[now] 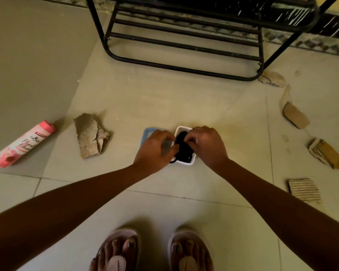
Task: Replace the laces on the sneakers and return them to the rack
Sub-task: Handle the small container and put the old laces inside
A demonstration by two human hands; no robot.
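Note:
A small white box (192, 162) stands on the tiled floor in the middle of the head view, with a bundle of black laces (183, 149) in it. A loop of lace hangs over its near left corner. My left hand (155, 150) and my right hand (205, 145) both reach into the box, and their fingertips pinch the black laces. A blue lid (147, 133) lies flat just left of the box, partly under my left hand. The black metal shoe rack (184, 45) stands farther back. No sneakers are in view.
A pink bottle (24, 143) lies on its side at the far left. Torn cardboard pieces lie about: one left of the lid (90, 135) and several along the right (296, 117). My feet in sandals (153, 251) stand at the bottom.

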